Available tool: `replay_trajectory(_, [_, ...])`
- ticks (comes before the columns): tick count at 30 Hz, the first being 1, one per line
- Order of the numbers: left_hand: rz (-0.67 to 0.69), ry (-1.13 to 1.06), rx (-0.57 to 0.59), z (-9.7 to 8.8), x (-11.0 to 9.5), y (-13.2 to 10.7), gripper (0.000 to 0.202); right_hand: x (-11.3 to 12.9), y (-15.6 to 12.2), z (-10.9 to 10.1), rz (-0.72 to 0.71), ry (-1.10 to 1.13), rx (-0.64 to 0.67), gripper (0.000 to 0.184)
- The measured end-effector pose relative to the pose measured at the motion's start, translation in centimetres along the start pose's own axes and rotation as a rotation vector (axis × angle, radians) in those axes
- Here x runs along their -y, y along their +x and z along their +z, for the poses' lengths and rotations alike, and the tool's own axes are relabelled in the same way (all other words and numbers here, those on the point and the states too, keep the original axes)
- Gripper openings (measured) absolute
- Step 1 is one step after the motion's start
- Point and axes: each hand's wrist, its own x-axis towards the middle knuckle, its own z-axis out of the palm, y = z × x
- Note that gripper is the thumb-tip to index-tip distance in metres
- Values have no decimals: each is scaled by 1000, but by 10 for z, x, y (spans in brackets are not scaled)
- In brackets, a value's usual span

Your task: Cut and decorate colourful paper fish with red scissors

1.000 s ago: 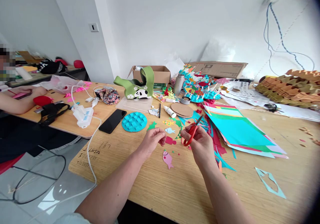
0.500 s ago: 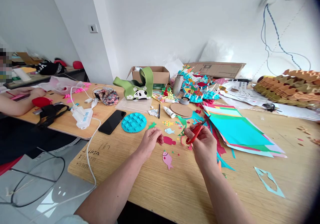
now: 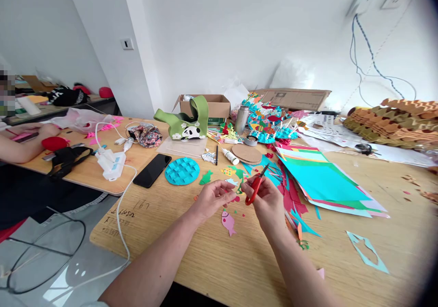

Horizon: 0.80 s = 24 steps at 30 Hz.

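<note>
My right hand (image 3: 268,202) grips red-handled scissors (image 3: 253,192), their dark blades pointing up and away. Facing it, my left hand (image 3: 212,200) has thumb and fingers curled together in a pinch. What they hold, if anything, I cannot make out; a bit of crimson paper shows right by the fingertips. Below the hands lies a pink paper fish (image 3: 227,222). Around them are a green paper fish (image 3: 206,178), a yellow spotted fish (image 3: 227,172) and a light blue fish (image 3: 232,182), partly behind my left fingers. Crimson and blue paper scraps (image 3: 290,197) lie beside my right hand.
Left are a woven blue disc (image 3: 182,170), a phone (image 3: 152,170) and a white power strip (image 3: 111,163) with its cable. Behind stand a green panda bag (image 3: 191,127), glue bottle (image 3: 230,156) and cardboard discs (image 3: 247,153). Coloured sheets (image 3: 335,179) lie right. Another person's arm (image 3: 23,145) rests far left.
My left hand has moved right and slightly down, over the crimson paper fish. The right hand has shifted slightly left, turning the scissors more upright. The view has shifted slightly.
</note>
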Motion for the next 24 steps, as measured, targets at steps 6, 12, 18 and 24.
replay_trajectory(6, [-3, -4, -21, 1, 1, 1, 35, -2, -10, 11, -71, -48, 101, 20])
replay_trajectory(12, [-4, 35, -36, 0, -4, 2, 33, -2, -11, 14, -125, -129, 79, 12])
replay_trajectory(18, [-1, 53, -67, -1, -3, 3, 30, 0, -11, 13, -121, -149, 81, 12])
replay_trajectory(24, [7, 68, -80, -2, -2, 4, 27, 0, -11, 13, -116, -170, 109, 7])
